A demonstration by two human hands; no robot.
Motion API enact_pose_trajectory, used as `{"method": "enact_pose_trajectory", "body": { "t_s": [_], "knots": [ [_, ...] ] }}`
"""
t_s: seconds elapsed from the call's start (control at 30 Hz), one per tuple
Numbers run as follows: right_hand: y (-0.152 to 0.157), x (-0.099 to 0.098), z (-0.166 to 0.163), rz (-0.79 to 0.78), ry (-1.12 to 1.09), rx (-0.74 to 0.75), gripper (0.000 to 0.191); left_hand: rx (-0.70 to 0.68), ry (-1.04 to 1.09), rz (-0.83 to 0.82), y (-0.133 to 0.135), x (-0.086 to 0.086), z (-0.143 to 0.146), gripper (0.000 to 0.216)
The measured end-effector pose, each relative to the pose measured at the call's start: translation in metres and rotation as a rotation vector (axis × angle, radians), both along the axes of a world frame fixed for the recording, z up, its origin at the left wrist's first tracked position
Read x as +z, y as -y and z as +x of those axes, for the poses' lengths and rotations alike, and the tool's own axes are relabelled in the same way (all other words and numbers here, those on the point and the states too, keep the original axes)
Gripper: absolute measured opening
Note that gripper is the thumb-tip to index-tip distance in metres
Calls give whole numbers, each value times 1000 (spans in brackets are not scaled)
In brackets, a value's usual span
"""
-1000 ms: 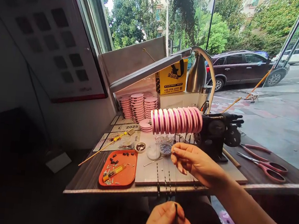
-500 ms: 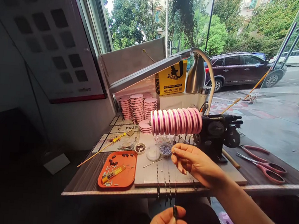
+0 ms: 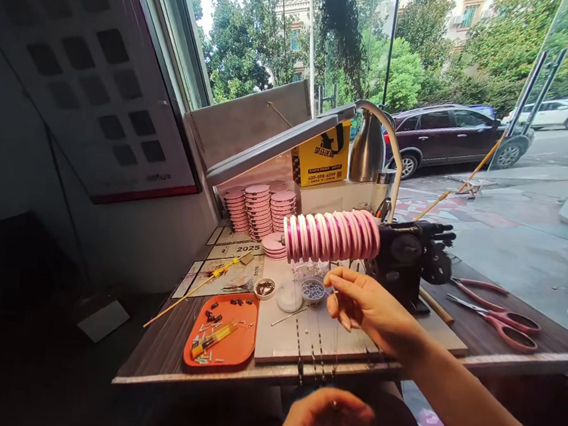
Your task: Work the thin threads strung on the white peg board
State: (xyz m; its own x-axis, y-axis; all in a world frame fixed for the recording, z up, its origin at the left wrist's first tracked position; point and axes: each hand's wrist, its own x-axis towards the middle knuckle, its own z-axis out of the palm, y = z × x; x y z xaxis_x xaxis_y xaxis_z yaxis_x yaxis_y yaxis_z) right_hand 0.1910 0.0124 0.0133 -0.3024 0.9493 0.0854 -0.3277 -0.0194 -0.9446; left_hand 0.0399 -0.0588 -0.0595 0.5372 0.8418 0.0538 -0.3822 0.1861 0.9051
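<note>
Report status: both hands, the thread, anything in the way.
Right hand pinching thread above white board. Left hand blurred below table edge, grip unclear. Bead strands hang between.

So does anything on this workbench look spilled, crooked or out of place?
Mostly tidy. Small black and white beads lie scattered loose across the orange plastic tray, around a yellow tool. Several beaded strands trail over the front edge of the wooden table. Nothing looks damaged.

Bare board [image 3: 282,337] between orange tray [image 3: 238,346] and right hand [image 3: 372,312].
</note>
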Motion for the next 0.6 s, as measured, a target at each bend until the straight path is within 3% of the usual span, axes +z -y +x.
{"method": "enact_pose_trajectory", "body": {
  "t_s": [0.03,0.17,0.23,0.33,0.47,0.6],
  "knots": [
    [-2,1,0,21,17,-13,41,45,-97,104,-8,9,4,43],
    [-7,4,3,98,75,-87,32,186,-40,-73,-40,53,28,58],
    [-8,4,3,115,75,-97,32,273,-80,-35,-51,68,38,45],
    [-5,4,2,91,58,-79,34,276,-57,-26,-57,74,44,29],
    [-2,4,1,60,30,-63,34,199,-24,-100,-53,73,45,31],
    [-4,0,0,79,19,-31,34,250,27,-128,-50,77,45,25]
  ]
}}
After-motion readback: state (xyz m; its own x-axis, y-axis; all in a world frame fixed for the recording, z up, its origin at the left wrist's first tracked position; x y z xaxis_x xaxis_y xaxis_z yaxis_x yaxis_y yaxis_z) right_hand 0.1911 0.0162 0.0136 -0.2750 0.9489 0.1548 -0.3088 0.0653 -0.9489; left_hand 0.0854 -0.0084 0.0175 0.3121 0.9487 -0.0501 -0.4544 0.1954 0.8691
